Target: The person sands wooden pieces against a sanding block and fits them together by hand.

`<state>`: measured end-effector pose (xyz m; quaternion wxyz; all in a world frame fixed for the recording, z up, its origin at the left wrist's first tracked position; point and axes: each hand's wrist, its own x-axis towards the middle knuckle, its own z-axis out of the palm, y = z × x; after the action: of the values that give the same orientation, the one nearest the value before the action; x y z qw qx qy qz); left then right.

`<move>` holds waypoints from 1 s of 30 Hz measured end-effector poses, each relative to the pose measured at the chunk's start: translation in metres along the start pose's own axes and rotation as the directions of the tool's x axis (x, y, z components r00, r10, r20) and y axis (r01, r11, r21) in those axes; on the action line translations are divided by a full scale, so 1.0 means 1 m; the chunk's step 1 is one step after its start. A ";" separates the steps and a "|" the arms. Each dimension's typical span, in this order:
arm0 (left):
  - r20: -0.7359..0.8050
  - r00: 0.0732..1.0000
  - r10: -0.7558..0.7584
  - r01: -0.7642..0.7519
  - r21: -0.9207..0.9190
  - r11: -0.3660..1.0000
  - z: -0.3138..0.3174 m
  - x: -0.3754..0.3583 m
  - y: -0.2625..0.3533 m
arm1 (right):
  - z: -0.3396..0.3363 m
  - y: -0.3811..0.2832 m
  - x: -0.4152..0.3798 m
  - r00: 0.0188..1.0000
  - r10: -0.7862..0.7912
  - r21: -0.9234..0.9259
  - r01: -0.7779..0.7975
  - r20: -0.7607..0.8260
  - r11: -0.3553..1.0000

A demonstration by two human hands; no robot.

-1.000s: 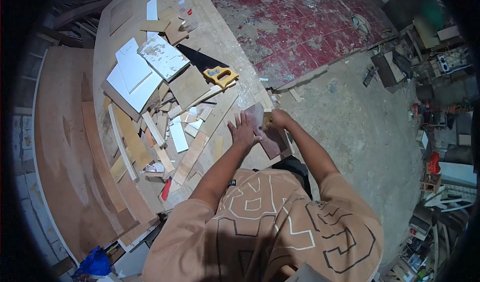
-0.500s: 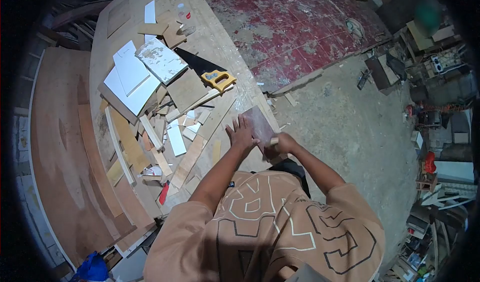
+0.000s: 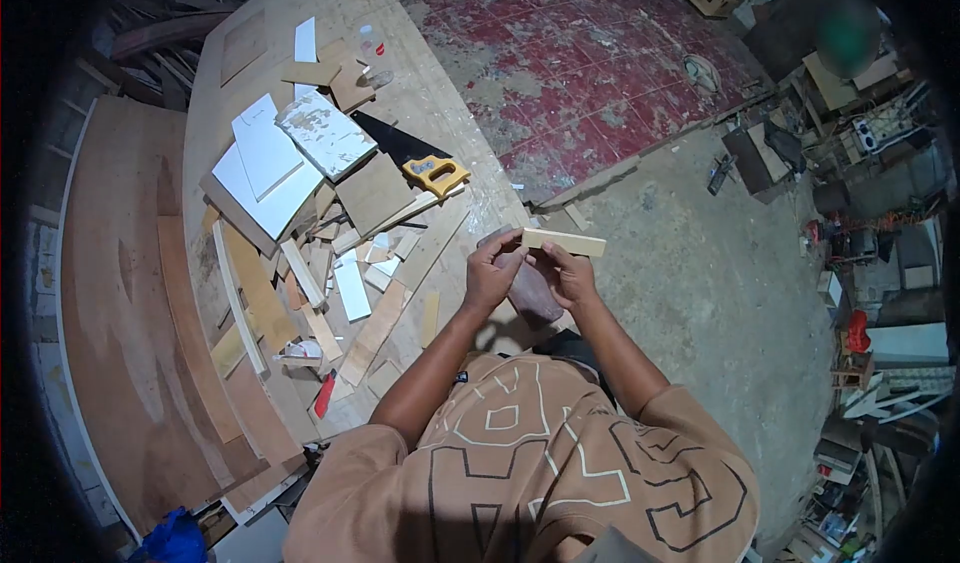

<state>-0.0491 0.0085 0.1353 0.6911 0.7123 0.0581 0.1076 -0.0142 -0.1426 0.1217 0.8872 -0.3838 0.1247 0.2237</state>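
Note:
Both my hands hold a short pale wood strip (image 3: 572, 243) raised over the table's near right edge. My left hand (image 3: 490, 278) grips its left end, fingers curled round it. With thumb and fingers, my right hand (image 3: 570, 278) pinches the strip nearer its middle, and its right end sticks out past the fingers. Below them lies a dark reddish-brown sheet (image 3: 534, 295), which looks like sandpaper, partly hidden by my hands. A handsaw (image 3: 436, 173) with a yellow handle rests farther up the table.
White boards (image 3: 265, 168) and several wood offcuts (image 3: 352, 288) cover the worktable (image 3: 440, 93). A clear plastic bottle (image 3: 368, 41) stands farther back. Large plywood sheets (image 3: 120, 293) lie to the left. Concrete floor (image 3: 680, 273) is on the right, with clutter along the wall.
The wood strip has risen from the sheet in my right hand. My left hand has left its place flat on the sheet and now grips the strip too.

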 end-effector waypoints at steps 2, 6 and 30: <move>-0.046 0.999 0.020 -0.019 0.025 0.999 0.002 -0.002 0.003 | 0.006 0.002 -0.006 1.000 -0.007 0.017 0.007 -0.011 1.000; -0.154 0.971 0.182 -0.152 0.191 0.970 0.005 -0.008 0.002 | 0.003 0.011 -0.012 1.000 0.022 0.113 -0.020 -0.010 0.993; 0.084 0.988 -0.126 0.146 -0.303 0.942 0.010 -0.026 -0.009 | 0.006 -0.018 -0.027 0.919 -0.371 -0.237 0.334 -0.135 0.912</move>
<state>-0.0717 -0.0069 0.1238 0.8010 0.5932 0.0674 0.0447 -0.0289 -0.1571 0.1473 0.8530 -0.5094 0.1075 0.0363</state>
